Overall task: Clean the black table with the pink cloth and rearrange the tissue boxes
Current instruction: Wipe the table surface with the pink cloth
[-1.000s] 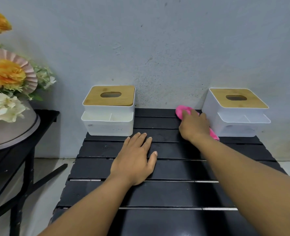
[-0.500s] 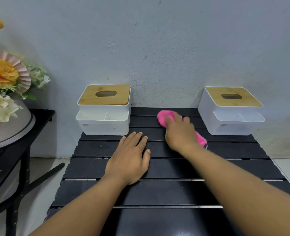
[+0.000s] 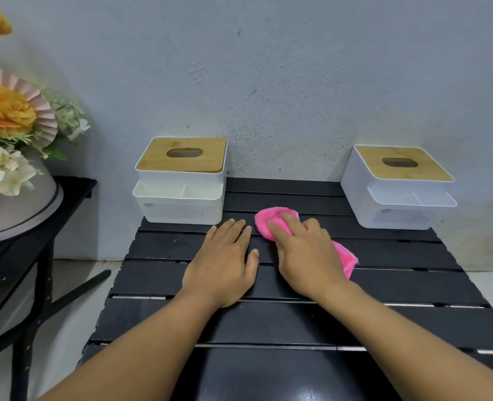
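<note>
Two flat hands: left hand (image 3: pixel 222 264) on table (image 3: pixel 413 285), right hand (image 3: pixel 306 256) pressing pink cloth (image 3: pixel 271 218).

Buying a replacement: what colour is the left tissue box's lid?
Light wood-brown lid, on a white box; the head view shows it.

Soft, even, fairly bright light fills the scene and casts no hard shadows, only a dim patch on the wall (image 3: pixel 283 82) to the left of the left tissue box (image 3: pixel 181 183). A pale glare sits on the near edge of the black table (image 3: pixel 413 322). The wide lens bends the left and right edges, and the flowers (image 3: pixel 5 117) at the left look slightly soft.
</note>
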Tool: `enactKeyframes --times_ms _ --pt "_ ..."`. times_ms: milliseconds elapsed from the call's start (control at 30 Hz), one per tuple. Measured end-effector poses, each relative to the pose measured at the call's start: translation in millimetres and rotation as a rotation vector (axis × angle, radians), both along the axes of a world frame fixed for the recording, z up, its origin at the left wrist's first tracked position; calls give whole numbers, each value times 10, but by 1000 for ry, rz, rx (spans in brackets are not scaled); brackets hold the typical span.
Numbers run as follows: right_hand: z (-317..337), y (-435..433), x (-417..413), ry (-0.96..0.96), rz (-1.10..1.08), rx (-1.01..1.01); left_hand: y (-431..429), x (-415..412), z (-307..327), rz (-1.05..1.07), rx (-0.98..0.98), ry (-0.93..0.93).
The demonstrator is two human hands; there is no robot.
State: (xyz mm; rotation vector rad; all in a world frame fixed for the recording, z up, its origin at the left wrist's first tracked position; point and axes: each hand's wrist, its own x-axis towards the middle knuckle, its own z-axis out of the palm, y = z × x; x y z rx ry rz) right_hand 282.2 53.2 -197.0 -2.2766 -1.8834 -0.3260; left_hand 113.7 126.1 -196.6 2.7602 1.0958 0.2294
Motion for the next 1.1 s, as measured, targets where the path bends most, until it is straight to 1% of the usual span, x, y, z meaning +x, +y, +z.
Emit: enactKeyframes --times_ms 100,300,400,533,700,767,833,967,1100 --pt "43 115 16 33 -22 -34 1 -3 5 8 -8 0" --pt "127 958 256 77 -148 -118 -9 -3 10 13 -20 -18" --pt "133 1130 289 92 -170 -161 15 -9 -11 10 -14 -25" --pt "105 854 216 51 -102 -111 25 -6 -30 5 0 -30" --pt "43 105 7 27 4 -32 39 -7 -53 8 15 -33" --pt "20 -135 -68 9 22 -30 26 -4 -44 11 11 -42" --pt "20 -167 -63 2 11 -44 12 -10 -35 26 7 -73" --pt "97 233 -3 6 -10 -83 -15 -25 -17 53 18 -110" --pt "164 869 81 35 -99 -113 -34 -21 8 63 13 -124"
